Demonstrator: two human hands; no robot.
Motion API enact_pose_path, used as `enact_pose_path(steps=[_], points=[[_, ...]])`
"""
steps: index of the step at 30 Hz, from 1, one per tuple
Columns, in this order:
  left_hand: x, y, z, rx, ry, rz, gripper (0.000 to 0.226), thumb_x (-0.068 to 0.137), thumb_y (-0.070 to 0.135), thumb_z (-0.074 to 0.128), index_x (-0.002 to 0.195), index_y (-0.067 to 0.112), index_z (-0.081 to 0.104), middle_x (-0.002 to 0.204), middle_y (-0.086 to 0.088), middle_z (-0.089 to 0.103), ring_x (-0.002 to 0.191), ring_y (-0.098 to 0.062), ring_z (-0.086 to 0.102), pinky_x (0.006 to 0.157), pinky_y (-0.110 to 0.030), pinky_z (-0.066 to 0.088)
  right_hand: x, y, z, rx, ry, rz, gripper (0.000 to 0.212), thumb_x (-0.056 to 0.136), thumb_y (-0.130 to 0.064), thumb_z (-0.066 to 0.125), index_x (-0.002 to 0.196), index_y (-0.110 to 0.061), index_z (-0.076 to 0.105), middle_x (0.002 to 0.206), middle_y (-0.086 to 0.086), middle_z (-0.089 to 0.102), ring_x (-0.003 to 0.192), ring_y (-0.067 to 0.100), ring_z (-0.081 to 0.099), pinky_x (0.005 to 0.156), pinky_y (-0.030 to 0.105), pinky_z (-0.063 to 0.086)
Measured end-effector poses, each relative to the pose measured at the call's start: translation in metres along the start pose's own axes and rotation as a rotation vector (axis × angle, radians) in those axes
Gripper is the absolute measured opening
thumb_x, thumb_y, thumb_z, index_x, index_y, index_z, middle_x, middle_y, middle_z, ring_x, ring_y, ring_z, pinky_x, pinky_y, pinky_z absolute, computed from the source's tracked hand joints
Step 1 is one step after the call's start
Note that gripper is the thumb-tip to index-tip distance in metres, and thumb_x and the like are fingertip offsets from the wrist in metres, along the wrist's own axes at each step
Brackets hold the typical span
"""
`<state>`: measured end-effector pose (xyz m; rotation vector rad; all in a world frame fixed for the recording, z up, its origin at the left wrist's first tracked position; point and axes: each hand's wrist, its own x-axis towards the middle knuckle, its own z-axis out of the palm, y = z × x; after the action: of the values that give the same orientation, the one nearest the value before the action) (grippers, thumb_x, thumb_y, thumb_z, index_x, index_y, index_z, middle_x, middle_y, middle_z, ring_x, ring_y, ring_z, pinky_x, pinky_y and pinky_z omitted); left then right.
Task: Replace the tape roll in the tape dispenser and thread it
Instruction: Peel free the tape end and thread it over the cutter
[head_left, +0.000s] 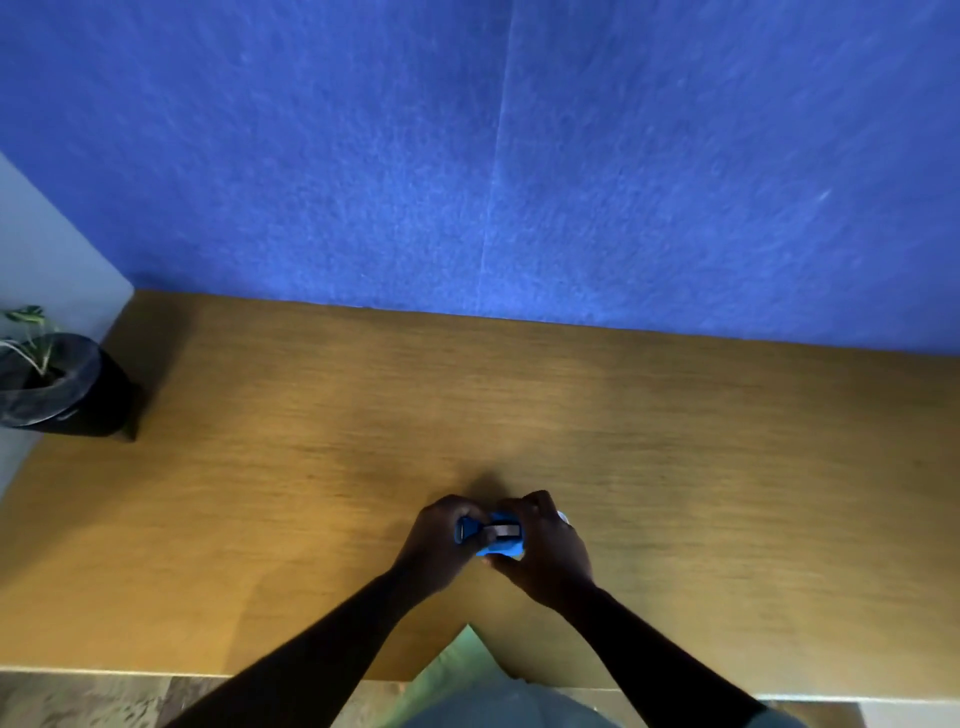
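Plant pot (57, 387): far left edge of counter, dark, against the wall corner; well apart from the work, no bearing on the step.

Counter (675, 441): wooden, broad; blue felt wall (467, 156) behind.

Left hand (434, 545): fingers curled round the left end of the tape dispenser, gripping it; thumb side hidden.

Tape dispenser (491, 535): small, blue, held between both hands at the near middle of the counter, just above or on the surface; cannot tell which. Slot faces up.

Tape roll (503, 530): pale band visible in the slot, apparently seated; blurred, so free end and cutter not resolvable.

Right hand (545, 551): fingers curled over the right end of the dispenser, gripping it; fingertips near the roll.

Small pale object (562, 517): just beyond the right knuckles; identity unclear.

Step in hand (judgement): seating roll and starting the thread.

Technique (judgement): brace body firmly with left; find the free end with a right fingernail; draw it sticky side down toward the cutter; keep it straight, no twist; press lightly onto the blade.

Risk: tape end sticking back onto the roll, or roll popping out of the slot.
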<state>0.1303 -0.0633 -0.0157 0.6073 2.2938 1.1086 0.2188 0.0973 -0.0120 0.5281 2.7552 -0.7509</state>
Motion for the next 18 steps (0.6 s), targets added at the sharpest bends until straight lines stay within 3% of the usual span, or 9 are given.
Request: enact_pose_path(steps=[2, 4, 8, 10, 12, 15, 18], points=[[0.001, 0.003, 0.003, 0.023, 0.056, -0.033, 0.027, 0.083, 0.036, 0.077, 0.100, 0.015, 0.073, 0.102, 0.003, 0.070, 0.094, -0.011, 0.065, 0.081, -0.024, 0.050, -0.003, 0.000, -0.004, 0.058, 0.080, 0.049, 0.067, 0.071, -0.065, 0.071, 0.132, -0.039, 0.060, 0.128, -0.013, 0.053, 0.096, 0.017, 0.073, 0.076, 0.034, 0.059], [0.003, 0.007, 0.005, 0.088, 0.163, -0.068, 0.032, 0.082, 0.035, 0.078, 0.102, 0.012, 0.071, 0.102, 0.000, 0.067, 0.092, -0.011, 0.061, 0.077, -0.021, 0.044, -0.003, 0.001, -0.006, 0.108, 0.163, 0.066, 0.053, 0.075, -0.064, 0.070, 0.120, -0.035, 0.067, 0.116, -0.016, 0.060, 0.083, 0.013, 0.074, 0.071, 0.033, 0.060], [0.005, 0.020, 0.002, 0.124, 0.212, -0.176, 0.031, 0.072, 0.046, 0.081, 0.084, 0.019, 0.072, 0.080, 0.009, 0.062, 0.075, -0.008, 0.059, 0.064, -0.019, 0.041, 0.003, 0.007, -0.007, 0.361, 0.165, 0.120, 0.013, 0.081, -0.032, 0.081, 0.091, -0.025, 0.076, 0.079, -0.007, 0.074, 0.068, 0.008, 0.069, 0.064, 0.029, 0.055], [0.005, 0.025, -0.001, 0.097, 0.178, -0.258, 0.027, 0.069, 0.049, 0.082, 0.070, 0.026, 0.067, 0.064, 0.015, 0.060, 0.064, -0.006, 0.061, 0.053, -0.017, 0.039, 0.005, 0.010, -0.008, 0.484, 0.111, 0.134, 0.010, 0.082, -0.025, 0.084, 0.078, -0.027, 0.075, 0.069, -0.006, 0.073, 0.062, 0.011, 0.070, 0.061, 0.032, 0.057], [0.007, 0.025, -0.002, 0.082, 0.168, -0.290, 0.025, 0.069, 0.046, 0.083, 0.065, 0.028, 0.066, 0.062, 0.015, 0.064, 0.062, -0.004, 0.063, 0.054, -0.017, 0.044, 0.006, 0.014, -0.011, 0.606, 0.031, 0.149, 0.014, 0.084, -0.022, 0.085, 0.074, -0.026, 0.076, 0.068, -0.004, 0.074, 0.061, 0.013, 0.072, 0.059, 0.037, 0.063], [0.007, 0.025, -0.003, 0.084, 0.147, -0.282, 0.021, 0.073, 0.041, 0.082, 0.070, 0.022, 0.074, 0.070, 0.010, 0.072, 0.069, -0.006, 0.068, 0.064, -0.022, 0.052, 0.007, 0.019, -0.016, 0.708, -0.061, 0.166, 0.008, 0.086, -0.017, 0.084, 0.080, -0.021, 0.080, 0.073, -0.002, 0.078, 0.064, 0.011, 0.075, 0.060, 0.034, 0.064], [0.004, 0.027, -0.002, 0.073, 0.153, -0.263, 0.031, 0.074, 0.047, 0.080, 0.070, 0.017, 0.075, 0.066, 0.007, 0.072, 0.064, -0.007, 0.067, 0.060, -0.023, 0.049, 0.007, 0.021, -0.016, 0.712, -0.067, 0.174, 0.006, 0.084, -0.017, 0.084, 0.080, -0.019, 0.081, 0.071, 0.000, 0.077, 0.063, 0.014, 0.074, 0.059, 0.032, 0.063]])
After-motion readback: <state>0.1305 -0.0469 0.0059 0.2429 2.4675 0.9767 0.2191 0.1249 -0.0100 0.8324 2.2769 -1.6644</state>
